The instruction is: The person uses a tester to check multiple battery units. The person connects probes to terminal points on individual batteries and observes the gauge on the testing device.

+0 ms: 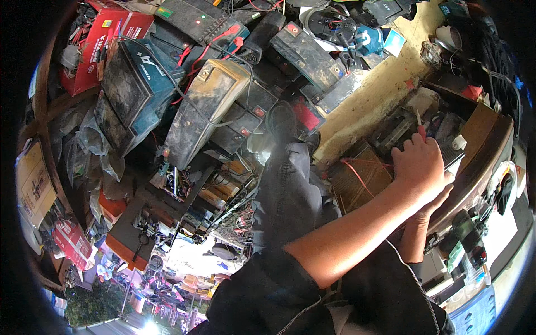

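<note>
My left hand (pixel 418 163) is closed around the red handle of a slim hand tool (pixel 421 131), perhaps a screwdriver, whose pale narrow end points up and left. Under and beside this hand is a dark ridged case (pixel 453 155) with a pale edge and a white tab. Partly hidden behind my left wrist, my right hand (pixel 435 203) has its fingers reaching towards the case's lower edge; its grip cannot be made out. An open wooden drawer or box (pixel 481 130) with dark parts inside surrounds the work. A brown cardboard box (pixel 360 180) with a thin red wire (pixel 356 173) lies left of my hands.
Dusty lead-acid batteries (pixel 205 104) stand ahead, with a black cable (pixel 184 90) looped over them. A red carton (pixel 100 46) is at upper left. My shoe (pixel 280 121) is beside the batteries. Loose wires (pixel 240 220) and wooden furniture (pixel 130 247) lie left of my leg.
</note>
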A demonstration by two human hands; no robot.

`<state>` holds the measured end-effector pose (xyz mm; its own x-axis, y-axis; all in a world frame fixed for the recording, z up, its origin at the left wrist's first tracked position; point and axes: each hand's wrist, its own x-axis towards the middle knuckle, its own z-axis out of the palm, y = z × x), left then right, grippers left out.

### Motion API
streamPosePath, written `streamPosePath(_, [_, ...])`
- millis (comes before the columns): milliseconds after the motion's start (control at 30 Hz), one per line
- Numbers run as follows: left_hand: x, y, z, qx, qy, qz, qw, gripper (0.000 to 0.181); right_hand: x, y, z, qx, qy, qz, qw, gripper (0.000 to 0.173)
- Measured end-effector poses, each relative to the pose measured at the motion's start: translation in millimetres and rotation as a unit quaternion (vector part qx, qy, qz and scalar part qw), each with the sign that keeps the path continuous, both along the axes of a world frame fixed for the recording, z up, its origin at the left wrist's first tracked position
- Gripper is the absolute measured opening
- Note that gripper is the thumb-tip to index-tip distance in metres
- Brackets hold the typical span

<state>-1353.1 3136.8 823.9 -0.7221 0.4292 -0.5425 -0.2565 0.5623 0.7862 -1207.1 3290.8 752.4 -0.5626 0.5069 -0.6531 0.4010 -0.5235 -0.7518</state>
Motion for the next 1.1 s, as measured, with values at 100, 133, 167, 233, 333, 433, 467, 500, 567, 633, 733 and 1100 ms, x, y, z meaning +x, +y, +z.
streamPosePath(100, [5.3,1.1,-12.9,-0.073,0.094,-0.032,0.992,0.050,-8.1,18.8,9.2,-0.005,0.011,-0.052,0.999,0.081])
streamPosePath(133, [8.5,-2.4,-19.4,-0.106,0.124,-0.045,0.986,0.044,-17.9,23.3,14.7,-0.028,0.041,-0.093,0.994,0.075])
streamPosePath(167, [11.1,-4.2,-24.2,-0.140,0.153,-0.058,0.977,0.038,-12.6,47.8,14.3,-0.009,0.048,-0.095,0.994,0.064])
streamPosePath(233, [6.2,-14.0,-18.2,-0.145,0.114,-0.162,0.969,0.033,-25.8,70.9,24.8,0.145,0.025,-0.069,0.987,0.057])
streamPosePath(333, [9.6,-21.8,-12.1,-0.178,0.094,-0.283,0.938,0.034,-93.3,40.3,48.6,0.384,-0.012,0.165,0.909,0.051])
streamPosePath(433, [12.3,-29.8,-9.2,-0.175,0.054,-0.408,0.895,0.033,-172.8,-34.3,37.4,0.344,-0.009,0.443,0.828,0.060])
streamPosePath(467, [17.3,-29.3,-5.5,-0.194,0.054,-0.416,0.887,0.034,-189.4,-43.1,9.3,0.359,0.003,0.507,0.784,0.067])
streamPosePath(500, [17.4,-28.6,-6.5,-0.180,0.044,-0.433,0.882,0.034,-211.7,-65.6,-3.2,0.437,0.044,0.588,0.680,0.075])
streamPosePath(567, [19.5,-27.2,-6.1,-0.154,0.027,-0.469,0.869,0.033,-247.2,-111.6,-27.8,0.470,0.032,0.657,0.589,0.091])
streamPosePath(633, [24.8,-24.7,-5.7,-0.144,0.026,-0.475,0.867,0.032,-263.9,-152.7,-62.6,0.541,0.000,0.673,0.504,0.106])
streamPosePath(733, [33.7,-25.2,-15.9,-0.158,0.034,-0.453,0.877,0.033,-283.0,-206.8,-90.4,0.537,-0.034,0.676,0.504,0.108])
streamPosePath(1100, [33.8,-35.3,-23.4,-0.180,0.039,-0.448,0.875,0.035,-297.6,-203.7,-100.1,0.511,-0.122,0.687,0.502,0.087])
